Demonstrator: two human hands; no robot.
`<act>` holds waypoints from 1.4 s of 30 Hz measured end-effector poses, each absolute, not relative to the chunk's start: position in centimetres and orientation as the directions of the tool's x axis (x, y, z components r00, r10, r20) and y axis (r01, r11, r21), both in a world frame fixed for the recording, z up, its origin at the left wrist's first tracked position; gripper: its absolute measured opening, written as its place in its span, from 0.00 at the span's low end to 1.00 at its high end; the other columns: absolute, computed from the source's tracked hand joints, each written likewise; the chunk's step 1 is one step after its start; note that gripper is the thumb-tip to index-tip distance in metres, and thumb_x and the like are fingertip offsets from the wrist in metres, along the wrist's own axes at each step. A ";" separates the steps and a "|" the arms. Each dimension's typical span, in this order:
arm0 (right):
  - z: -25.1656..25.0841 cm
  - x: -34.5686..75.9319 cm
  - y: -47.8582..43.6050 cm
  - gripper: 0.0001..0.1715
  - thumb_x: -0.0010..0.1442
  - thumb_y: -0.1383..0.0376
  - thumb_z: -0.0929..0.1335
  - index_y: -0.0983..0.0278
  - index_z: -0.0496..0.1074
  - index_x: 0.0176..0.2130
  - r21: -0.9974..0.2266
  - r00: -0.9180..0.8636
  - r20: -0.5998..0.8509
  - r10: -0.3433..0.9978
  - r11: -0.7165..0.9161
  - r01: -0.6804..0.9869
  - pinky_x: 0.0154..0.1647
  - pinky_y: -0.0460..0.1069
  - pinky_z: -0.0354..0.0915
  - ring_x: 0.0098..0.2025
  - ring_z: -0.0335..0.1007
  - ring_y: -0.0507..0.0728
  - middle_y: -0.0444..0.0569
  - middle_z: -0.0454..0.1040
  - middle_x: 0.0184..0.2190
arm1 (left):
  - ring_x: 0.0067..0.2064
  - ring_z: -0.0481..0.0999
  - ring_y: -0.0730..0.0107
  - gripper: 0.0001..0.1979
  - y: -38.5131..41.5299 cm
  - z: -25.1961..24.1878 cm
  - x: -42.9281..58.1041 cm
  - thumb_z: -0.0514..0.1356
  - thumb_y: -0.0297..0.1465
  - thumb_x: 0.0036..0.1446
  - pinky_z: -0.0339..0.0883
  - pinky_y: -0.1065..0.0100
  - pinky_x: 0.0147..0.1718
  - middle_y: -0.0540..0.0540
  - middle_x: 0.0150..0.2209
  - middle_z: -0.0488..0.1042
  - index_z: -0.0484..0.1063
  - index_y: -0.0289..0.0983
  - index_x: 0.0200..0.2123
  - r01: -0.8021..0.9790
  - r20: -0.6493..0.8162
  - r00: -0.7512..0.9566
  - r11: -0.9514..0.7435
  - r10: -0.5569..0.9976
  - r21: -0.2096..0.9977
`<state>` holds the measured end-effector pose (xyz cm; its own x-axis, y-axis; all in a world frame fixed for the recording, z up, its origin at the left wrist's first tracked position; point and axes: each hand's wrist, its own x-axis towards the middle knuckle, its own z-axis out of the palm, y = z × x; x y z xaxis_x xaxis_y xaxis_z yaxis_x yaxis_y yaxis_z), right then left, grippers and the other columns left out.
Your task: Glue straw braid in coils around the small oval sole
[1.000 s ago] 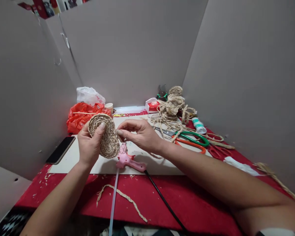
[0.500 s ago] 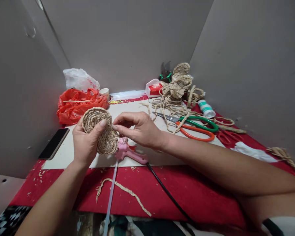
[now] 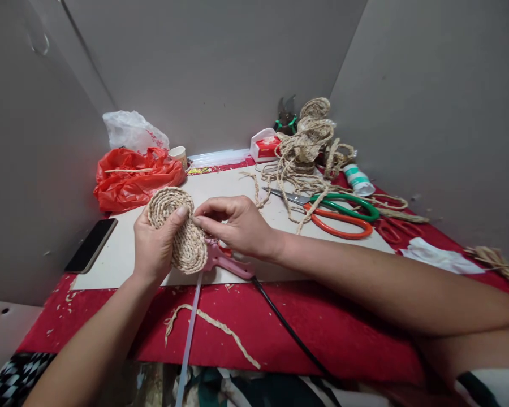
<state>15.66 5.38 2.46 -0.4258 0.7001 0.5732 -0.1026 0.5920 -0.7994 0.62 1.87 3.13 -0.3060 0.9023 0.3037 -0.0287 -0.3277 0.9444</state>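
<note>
A coiled straw sole shape (image 3: pixel 189 246), made of braided cord wound in oval rows, is held up over the board. My left hand (image 3: pixel 156 240) grips it from the left, thumb pressed on its face. At its right edge, my right hand (image 3: pixel 233 223) has thumb and forefinger pinched together against the rim; whether a cord end lies between them is hidden. Just below and behind the sole shape lies a pink hot glue gun (image 3: pixel 227 263), partly covered, with a long clear glue stick (image 3: pixel 190 333) sticking out toward me.
Scissors (image 3: pixel 343 215) with green and orange handles lie at right beside heaped braided cord (image 3: pixel 303 147). Red plastic bag (image 3: pixel 139 175), paper cup (image 3: pixel 178 154) and phone (image 3: pixel 91 246) are at left. A loose braid piece (image 3: pixel 220 325) and black cable (image 3: pixel 284 325) cross the red cloth (image 3: pixel 343 316).
The sole shape and my left hand have shifted slightly right and turned a little. My right hand keeps its pinch at the edge. The view has moved slightly.
</note>
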 end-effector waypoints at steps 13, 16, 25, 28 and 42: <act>3.5 15.4 5.2 0.15 0.45 0.60 0.76 0.68 0.72 0.27 -0.945 -0.461 0.235 0.856 0.091 -0.314 0.20 0.41 0.62 0.20 0.62 0.44 0.38 0.69 0.18 | 0.29 0.74 0.74 0.15 2.0 3.5 0.0 0.70 0.32 0.44 0.71 0.72 0.33 0.50 0.33 0.76 0.74 0.37 0.37 -0.132 0.284 -0.261 -0.326 0.923 0.936; 3.5 15.5 5.2 0.13 0.45 0.62 0.76 0.68 0.73 0.27 -0.952 -0.464 0.219 0.858 0.084 -0.294 0.22 0.41 0.62 0.20 0.62 0.44 0.38 0.69 0.19 | 0.28 0.73 0.74 0.15 2.0 3.4 -0.2 0.70 0.32 0.43 0.71 0.72 0.31 0.51 0.31 0.76 0.74 0.37 0.36 -0.145 0.258 -0.233 -0.296 0.938 0.944; 3.6 15.7 5.0 0.14 0.47 0.60 0.75 0.68 0.74 0.28 -0.961 -0.466 0.218 0.858 0.107 -0.253 0.23 0.42 0.63 0.20 0.63 0.45 0.39 0.70 0.20 | 0.27 0.74 0.74 0.14 1.7 3.6 -0.3 0.71 0.31 0.42 0.71 0.73 0.29 0.50 0.31 0.76 0.74 0.36 0.34 -0.134 0.232 -0.203 -0.262 0.951 0.956; 3.6 15.7 4.9 0.14 0.47 0.60 0.75 0.68 0.74 0.28 -0.960 -0.475 0.205 0.856 0.081 -0.268 0.22 0.42 0.63 0.20 0.63 0.45 0.39 0.70 0.19 | 0.28 0.74 0.73 0.15 1.7 3.6 -0.3 0.71 0.31 0.42 0.71 0.72 0.30 0.50 0.31 0.76 0.73 0.37 0.35 -0.119 0.226 -0.196 -0.252 0.954 0.960; 3.2 15.1 4.8 0.13 0.47 0.61 0.74 0.68 0.72 0.27 -0.952 -0.412 0.271 0.870 0.180 -0.247 0.21 0.42 0.59 0.20 0.60 0.45 0.38 0.67 0.19 | 0.30 0.75 0.71 0.16 2.2 2.4 0.2 0.71 0.32 0.43 0.70 0.72 0.29 0.49 0.32 0.77 0.73 0.36 0.37 -0.109 0.277 -0.225 -0.307 0.934 0.945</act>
